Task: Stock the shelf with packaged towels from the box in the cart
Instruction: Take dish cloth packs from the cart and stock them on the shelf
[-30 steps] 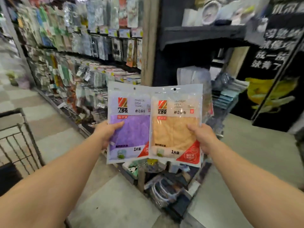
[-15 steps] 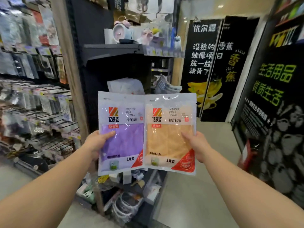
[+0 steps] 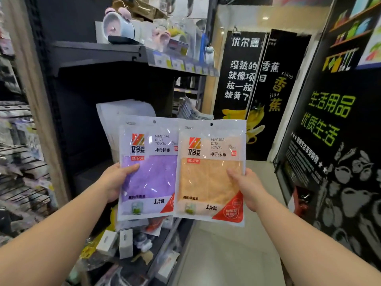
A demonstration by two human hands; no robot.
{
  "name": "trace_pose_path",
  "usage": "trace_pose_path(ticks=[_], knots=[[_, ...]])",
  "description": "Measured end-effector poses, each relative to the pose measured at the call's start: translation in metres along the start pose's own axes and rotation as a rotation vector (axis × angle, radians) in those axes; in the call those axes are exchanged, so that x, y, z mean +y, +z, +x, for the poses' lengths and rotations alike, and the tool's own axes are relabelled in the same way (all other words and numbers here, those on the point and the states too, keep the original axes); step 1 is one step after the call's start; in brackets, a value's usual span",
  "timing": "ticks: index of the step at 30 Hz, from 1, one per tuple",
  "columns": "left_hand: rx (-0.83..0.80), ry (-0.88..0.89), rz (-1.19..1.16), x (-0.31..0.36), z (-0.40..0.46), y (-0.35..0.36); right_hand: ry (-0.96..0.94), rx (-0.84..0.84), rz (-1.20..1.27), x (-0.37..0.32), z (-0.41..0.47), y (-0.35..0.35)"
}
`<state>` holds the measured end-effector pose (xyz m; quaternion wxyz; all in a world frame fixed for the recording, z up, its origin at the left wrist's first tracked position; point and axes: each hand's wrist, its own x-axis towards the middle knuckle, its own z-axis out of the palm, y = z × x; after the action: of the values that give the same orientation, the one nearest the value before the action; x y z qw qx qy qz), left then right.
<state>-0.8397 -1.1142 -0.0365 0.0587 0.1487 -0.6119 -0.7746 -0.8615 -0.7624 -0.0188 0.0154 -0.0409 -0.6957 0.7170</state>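
My left hand (image 3: 115,180) grips a packaged purple dish towel (image 3: 150,178) by its left edge, thumb on the front. My right hand (image 3: 246,186) holds a packaged orange dish towel (image 3: 208,178) by its right edge. Both packs are upright side by side, the orange one overlapping the purple one's right edge. They hang in front of a dark end shelf unit (image 3: 99,52). Behind them on that shelf stands a stack of white packaged towels (image 3: 123,112). The cart and box are out of view.
An upper shelf carries a pink-eared alarm clock (image 3: 118,25) and small boxed goods. The bottom shelf (image 3: 132,248) holds loose small items. Peg racks of packaged goods (image 3: 18,162) fill the left. Black banner signs (image 3: 334,124) stand right of a tiled aisle.
The view has swung right, from the peg-rack aisle to the dark end shelf. Both hands have kept the two packs side by side and brought them nearer to that shelf.
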Motion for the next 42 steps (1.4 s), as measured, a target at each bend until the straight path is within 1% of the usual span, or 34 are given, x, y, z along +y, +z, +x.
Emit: trace_pose_path(ticks=[5, 9, 14, 18, 21, 25, 30, 37, 42], knots=[[0.026, -0.016, -0.03, 0.005, 0.054, 0.021, -0.008, -0.049, 0.001, -0.01, 0.058, -0.003], [0.058, 0.003, -0.055, 0.015, 0.072, 0.027, -0.001, -0.124, 0.001, -0.013, 0.098, 0.007], [0.125, 0.049, -0.046, 0.035, 0.081, 0.012, 0.003, -0.231, 0.003, -0.021, 0.146, 0.04], [0.193, 0.098, -0.036, 0.045, 0.083, -0.002, -0.003, -0.285, 0.01, -0.024, 0.188, 0.074], [0.267, 0.134, -0.075, 0.048, 0.084, -0.011, -0.017, -0.334, 0.01, -0.026, 0.223, 0.099], [0.388, 0.17, -0.135, 0.049, 0.085, -0.009, -0.008, -0.472, 0.05, -0.028, 0.267, 0.13], [0.518, 0.196, -0.165, 0.04, 0.078, -0.008, 0.007, -0.641, 0.004, -0.037, 0.314, 0.168], [0.667, 0.208, -0.15, 0.032, 0.047, -0.007, 0.005, -0.823, -0.005, -0.045, 0.336, 0.208], [0.8, 0.207, -0.156, 0.036, 0.015, -0.004, 0.027, -0.853, 0.073, -0.047, 0.343, 0.235]])
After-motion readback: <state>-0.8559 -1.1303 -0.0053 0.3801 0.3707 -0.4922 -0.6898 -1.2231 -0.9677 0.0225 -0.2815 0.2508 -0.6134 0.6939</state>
